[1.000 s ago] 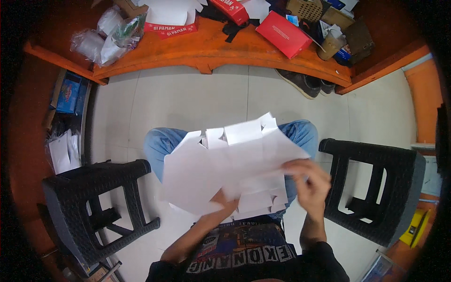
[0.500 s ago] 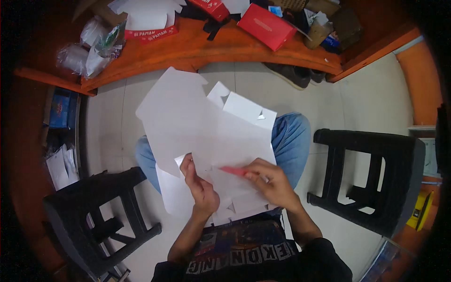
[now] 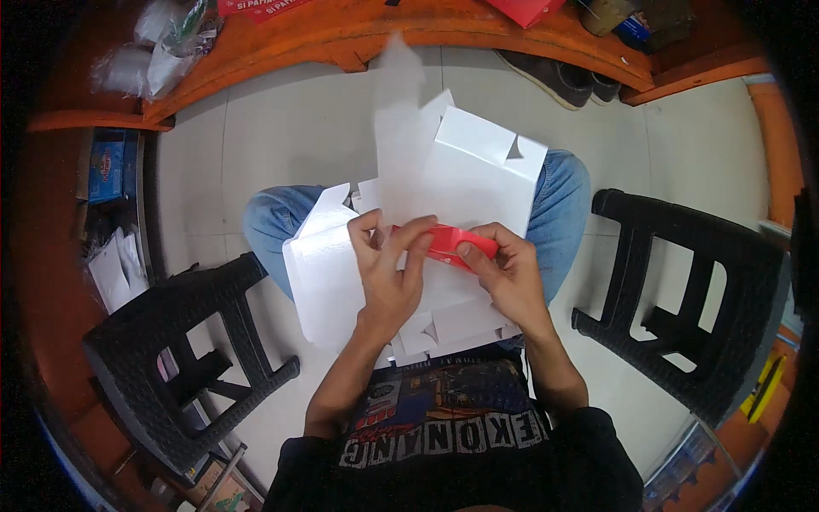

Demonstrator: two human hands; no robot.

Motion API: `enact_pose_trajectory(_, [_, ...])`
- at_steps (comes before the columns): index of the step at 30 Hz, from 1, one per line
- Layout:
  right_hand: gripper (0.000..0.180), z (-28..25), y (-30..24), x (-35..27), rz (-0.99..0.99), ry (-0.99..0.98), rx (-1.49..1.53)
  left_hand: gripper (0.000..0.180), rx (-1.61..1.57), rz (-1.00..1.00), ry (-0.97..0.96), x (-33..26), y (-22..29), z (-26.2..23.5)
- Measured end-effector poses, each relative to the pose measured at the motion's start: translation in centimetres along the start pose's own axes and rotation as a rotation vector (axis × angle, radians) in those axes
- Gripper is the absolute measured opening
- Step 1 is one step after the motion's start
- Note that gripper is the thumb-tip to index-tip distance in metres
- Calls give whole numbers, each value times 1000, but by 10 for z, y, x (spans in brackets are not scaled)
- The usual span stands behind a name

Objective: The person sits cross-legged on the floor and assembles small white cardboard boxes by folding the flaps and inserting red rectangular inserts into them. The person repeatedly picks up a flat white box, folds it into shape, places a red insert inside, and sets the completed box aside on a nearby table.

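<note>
A white die-cut cardboard box blank (image 3: 465, 171) with a red printed side stands raised over my lap. My left hand (image 3: 388, 273) grips its lower edge, fingers curled over the red flap (image 3: 448, 241). My right hand (image 3: 503, 273) pinches the same red flap from the right. Under both hands, a stack of more flat white blanks (image 3: 328, 277) rests on my thighs in blue jeans.
Black plastic stools stand at left (image 3: 183, 358) and right (image 3: 695, 299). An orange wooden bench (image 3: 358, 38) curves across the top with plastic bags (image 3: 162, 51) and red boxes. Shoes (image 3: 559, 77) lie under it. White sheets (image 3: 111, 269) sit on the left shelf.
The blanks lay spread flat on my lap a second ago. One blank has since been lifted upright, and both hands have come together on its red flap.
</note>
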State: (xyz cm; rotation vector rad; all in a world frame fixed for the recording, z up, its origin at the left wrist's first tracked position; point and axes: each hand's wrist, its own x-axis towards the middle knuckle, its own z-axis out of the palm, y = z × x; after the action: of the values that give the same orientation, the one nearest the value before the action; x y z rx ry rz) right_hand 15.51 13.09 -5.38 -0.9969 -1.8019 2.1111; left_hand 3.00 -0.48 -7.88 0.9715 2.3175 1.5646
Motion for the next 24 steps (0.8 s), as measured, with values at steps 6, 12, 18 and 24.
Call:
enact_pose_trajectory(6, [18,-8,-9,0,-175,-44,-206,29,118,127,-196,4,-2,-14])
enact_pose_trajectory(12, [18,-7,-14,-3,-166,-24,-140,42,233,363,-211,5,-7,-10])
enact_pose_trajectory(18, [23,-12,-41,-7,-101,-116,-354,34,126,30,-257,7,4,-9])
enact_pose_trajectory(24, [47,-33,-52,-18,-409,-101,-176,14,44,-90,-196,14,-2,-13])
